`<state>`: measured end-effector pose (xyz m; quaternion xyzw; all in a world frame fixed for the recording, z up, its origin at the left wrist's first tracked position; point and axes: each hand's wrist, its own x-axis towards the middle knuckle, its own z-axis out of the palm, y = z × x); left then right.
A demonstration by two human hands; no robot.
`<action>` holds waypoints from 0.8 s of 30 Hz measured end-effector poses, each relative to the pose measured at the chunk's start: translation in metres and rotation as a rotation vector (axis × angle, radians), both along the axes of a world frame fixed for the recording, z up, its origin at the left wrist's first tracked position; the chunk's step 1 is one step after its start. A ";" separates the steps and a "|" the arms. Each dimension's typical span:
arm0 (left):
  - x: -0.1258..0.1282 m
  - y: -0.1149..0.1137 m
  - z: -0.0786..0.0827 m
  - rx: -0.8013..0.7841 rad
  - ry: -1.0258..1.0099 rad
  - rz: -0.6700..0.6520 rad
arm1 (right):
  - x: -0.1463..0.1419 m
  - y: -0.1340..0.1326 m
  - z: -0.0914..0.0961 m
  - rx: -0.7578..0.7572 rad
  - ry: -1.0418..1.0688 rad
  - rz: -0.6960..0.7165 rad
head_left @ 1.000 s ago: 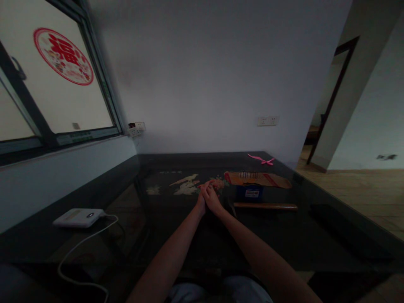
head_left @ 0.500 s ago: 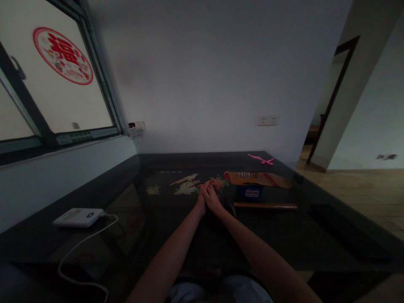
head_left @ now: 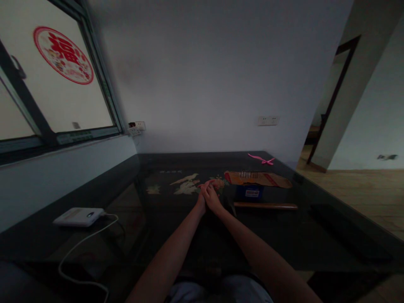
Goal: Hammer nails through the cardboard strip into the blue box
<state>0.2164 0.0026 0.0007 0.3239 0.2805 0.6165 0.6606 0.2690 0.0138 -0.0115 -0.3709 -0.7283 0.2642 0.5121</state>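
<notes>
Both my hands meet over the middle of the dark glass table (head_left: 284, 235). My left hand (head_left: 201, 198) and my right hand (head_left: 212, 197) press close together, fingers curled in a pinch around something small and pinkish that I cannot make out. Just beyond them lies a painted pattern of pale and red shapes (head_left: 188, 184) under the glass. To the right of my hands stand a small blue box (head_left: 251, 192) and a long wooden stick (head_left: 265, 205).
A brown cardboard sheet (head_left: 268, 179) lies behind the blue box, and a pink ribbon bow (head_left: 261, 159) lies near the far edge. A white device (head_left: 78, 216) with a white cable (head_left: 75, 256) sits at the left. A window (head_left: 47, 84) is on the left, a doorway (head_left: 328, 101) on the right.
</notes>
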 end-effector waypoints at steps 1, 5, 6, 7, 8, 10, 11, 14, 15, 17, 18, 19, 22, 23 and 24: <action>0.000 0.000 0.000 0.000 -0.006 0.001 | 0.000 0.000 0.000 -0.001 0.001 0.000; 0.000 -0.001 0.002 -0.009 -0.009 0.001 | 0.000 0.000 0.000 -0.003 0.001 -0.001; 0.000 -0.002 0.002 -0.014 -0.006 0.002 | 0.000 0.000 0.000 -0.004 0.001 -0.002; 0.000 -0.002 0.002 -0.017 -0.003 0.004 | 0.000 0.000 0.000 -0.004 0.001 -0.003; 0.000 -0.002 0.003 -0.019 -0.001 0.005 | 0.000 -0.001 0.001 -0.004 0.002 -0.003; 0.000 -0.002 0.002 -0.016 -0.001 0.004 | 0.000 -0.001 0.001 -0.003 0.001 -0.001; 0.000 -0.002 0.002 -0.014 -0.001 0.004 | 0.000 -0.001 0.002 -0.003 -0.001 0.002; 0.000 0.000 0.000 -0.012 0.007 0.006 | 0.001 -0.003 0.003 -0.002 -0.007 0.010; 0.000 0.001 -0.001 -0.011 0.011 0.009 | 0.001 -0.003 0.003 -0.002 -0.009 0.010; 0.000 0.002 -0.002 -0.008 0.016 0.013 | 0.001 -0.003 0.003 -0.002 -0.009 0.008; 0.000 0.002 -0.002 -0.007 0.017 0.012 | 0.001 -0.003 0.003 -0.002 -0.009 0.007; 0.000 0.003 -0.002 -0.008 0.018 0.011 | 0.001 -0.003 0.003 -0.003 -0.009 0.007; 0.000 0.003 -0.002 -0.006 0.023 0.018 | 0.001 -0.003 0.003 -0.006 -0.007 0.007; 0.000 0.003 -0.002 -0.003 0.024 0.019 | 0.001 -0.003 0.003 -0.006 -0.006 0.005; 0.000 0.003 -0.002 -0.001 0.025 0.015 | 0.001 -0.003 0.003 -0.007 -0.005 0.004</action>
